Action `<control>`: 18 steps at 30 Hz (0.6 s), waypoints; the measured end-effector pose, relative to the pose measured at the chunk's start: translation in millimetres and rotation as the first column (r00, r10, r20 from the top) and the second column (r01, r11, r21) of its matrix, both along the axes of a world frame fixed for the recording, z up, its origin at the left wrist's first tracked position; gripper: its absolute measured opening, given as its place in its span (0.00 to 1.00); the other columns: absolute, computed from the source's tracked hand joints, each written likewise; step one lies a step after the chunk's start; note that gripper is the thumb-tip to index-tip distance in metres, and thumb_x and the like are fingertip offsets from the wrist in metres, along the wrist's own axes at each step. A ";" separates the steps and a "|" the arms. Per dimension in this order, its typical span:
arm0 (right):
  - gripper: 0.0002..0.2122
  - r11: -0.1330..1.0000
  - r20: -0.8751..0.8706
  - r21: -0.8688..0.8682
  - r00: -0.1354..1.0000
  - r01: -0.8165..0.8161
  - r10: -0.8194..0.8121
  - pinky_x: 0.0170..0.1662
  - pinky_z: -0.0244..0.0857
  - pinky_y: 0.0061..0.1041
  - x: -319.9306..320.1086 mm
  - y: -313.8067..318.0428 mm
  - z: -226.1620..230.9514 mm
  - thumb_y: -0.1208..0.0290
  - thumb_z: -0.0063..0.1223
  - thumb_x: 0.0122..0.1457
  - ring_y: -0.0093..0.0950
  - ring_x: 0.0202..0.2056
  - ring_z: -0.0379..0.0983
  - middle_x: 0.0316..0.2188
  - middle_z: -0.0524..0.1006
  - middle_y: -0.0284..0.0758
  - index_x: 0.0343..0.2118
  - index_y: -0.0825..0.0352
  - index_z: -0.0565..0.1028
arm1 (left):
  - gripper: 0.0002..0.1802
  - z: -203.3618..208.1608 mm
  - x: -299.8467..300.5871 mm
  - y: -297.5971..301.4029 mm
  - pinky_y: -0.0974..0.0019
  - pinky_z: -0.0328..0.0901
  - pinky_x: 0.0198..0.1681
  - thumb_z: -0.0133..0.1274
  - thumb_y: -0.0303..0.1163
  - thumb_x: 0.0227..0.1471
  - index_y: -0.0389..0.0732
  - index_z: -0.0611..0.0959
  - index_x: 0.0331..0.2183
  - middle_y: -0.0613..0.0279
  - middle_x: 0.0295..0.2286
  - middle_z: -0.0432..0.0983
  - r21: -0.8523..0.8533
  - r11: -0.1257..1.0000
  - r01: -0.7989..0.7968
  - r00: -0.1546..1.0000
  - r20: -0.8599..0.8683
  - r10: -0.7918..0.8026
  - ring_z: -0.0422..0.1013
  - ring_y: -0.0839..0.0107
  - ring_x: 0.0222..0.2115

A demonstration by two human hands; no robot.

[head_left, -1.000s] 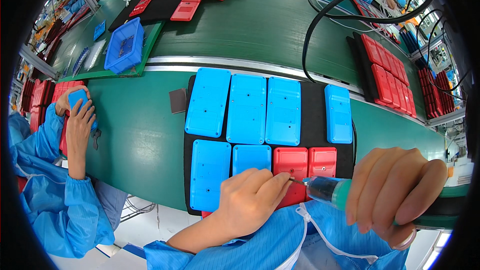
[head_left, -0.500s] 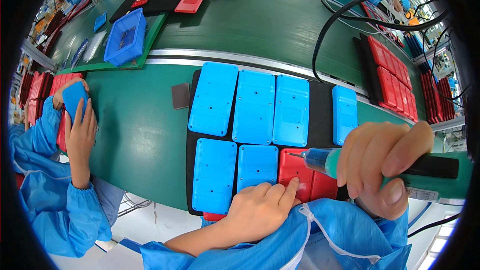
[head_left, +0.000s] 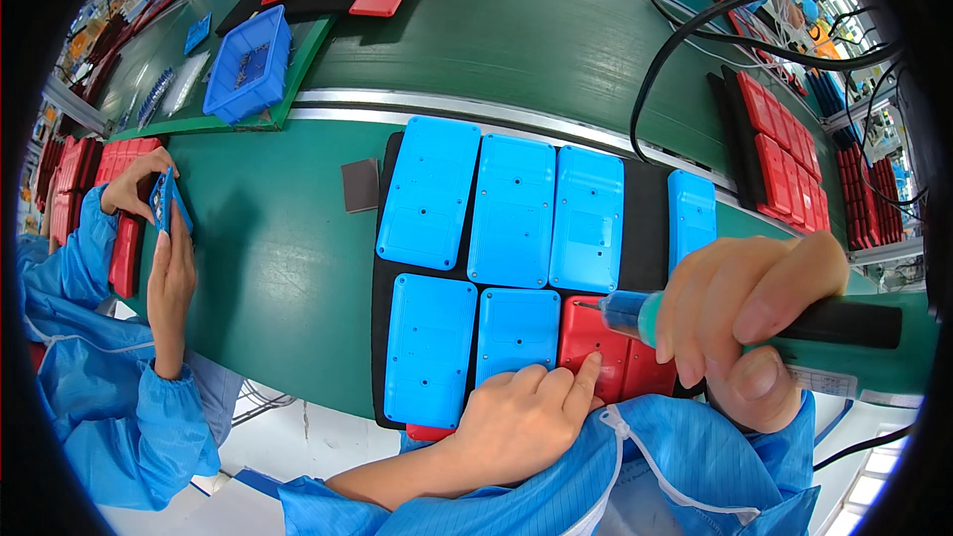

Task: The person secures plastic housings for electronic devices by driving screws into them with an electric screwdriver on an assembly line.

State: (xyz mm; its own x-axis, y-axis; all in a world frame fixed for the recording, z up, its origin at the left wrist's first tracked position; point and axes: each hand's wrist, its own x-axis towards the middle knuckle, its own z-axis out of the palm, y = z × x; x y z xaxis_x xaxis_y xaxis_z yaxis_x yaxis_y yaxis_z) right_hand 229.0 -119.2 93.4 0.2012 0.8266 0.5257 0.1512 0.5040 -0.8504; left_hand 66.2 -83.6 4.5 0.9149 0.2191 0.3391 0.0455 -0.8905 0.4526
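Observation:
My right hand [head_left: 749, 328] is wrapped round an electric screwdriver [head_left: 854, 337] with a green and black body and a blue, see-through nose. Its bit points left, over the upper left corner of a red plastic case [head_left: 581, 337]; whether the tip touches a screw hole I cannot tell. My left hand [head_left: 521, 417] lies at the case's lower edge, index finger stretched onto its face, other fingers curled together. A second red case [head_left: 647, 367] sits alongside, partly covered by my right hand. Several blue cases [head_left: 511, 208] lie in rows on a black mat [head_left: 645, 223].
At the left, a co-worker's hands [head_left: 174, 278] hold a blue case. A blue bin [head_left: 248, 69] with small parts stands at the back left. Black cables [head_left: 655, 69] loop down at the back right near stacked red cases [head_left: 784, 159]. A dark square pad [head_left: 359, 186] lies beside the mat.
My screwdriver and right hand have shifted very slightly left; the left hand stays on the red case. The co-worker has tipped the blue case onto its edge.

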 end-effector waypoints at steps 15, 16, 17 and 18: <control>0.09 0.971 0.371 -0.239 0.927 0.034 0.059 0.17 0.61 0.22 -5.5 16.2 12.2 0.80 0.46 0.50 0.20 0.11 0.60 0.13 0.64 0.33 0.27 0.65 0.57 | 0.21 -3.2 3.5 -12.6 0.78 0.55 0.14 0.49 0.29 0.35 0.32 0.78 0.37 0.70 0.13 0.62 0.012 0.998 0.062 0.998 -0.019 -0.062 0.61 0.77 0.16; 0.09 0.971 0.374 -0.237 0.925 0.032 0.061 0.17 0.61 0.22 -4.4 19.5 11.4 0.80 0.46 0.50 0.20 0.11 0.60 0.13 0.64 0.33 0.27 0.65 0.57 | 0.21 -4.2 3.2 -14.1 0.78 0.55 0.14 0.49 0.29 0.35 0.32 0.78 0.37 0.70 0.13 0.62 0.034 0.998 0.052 0.999 -0.016 -0.051 0.61 0.77 0.16; 0.09 0.970 0.339 -0.239 0.940 0.037 0.048 0.16 0.61 0.21 -3.3 23.5 7.5 0.80 0.46 0.49 0.20 0.11 0.60 0.12 0.64 0.33 0.27 0.65 0.57 | 0.21 -7.5 4.7 -12.5 0.78 0.55 0.14 0.48 0.29 0.36 0.32 0.78 0.37 0.70 0.13 0.62 0.077 0.996 0.055 0.998 -0.003 -0.055 0.61 0.77 0.16; 0.09 0.970 0.310 -0.238 0.950 0.048 0.029 0.16 0.61 0.21 -1.6 24.6 4.3 0.80 0.46 0.49 0.19 0.11 0.60 0.12 0.64 0.33 0.27 0.65 0.57 | 0.21 -4.5 5.8 -12.5 0.78 0.55 0.14 0.48 0.29 0.36 0.32 0.78 0.37 0.70 0.13 0.62 0.082 0.995 0.054 0.998 0.007 -0.055 0.61 0.77 0.16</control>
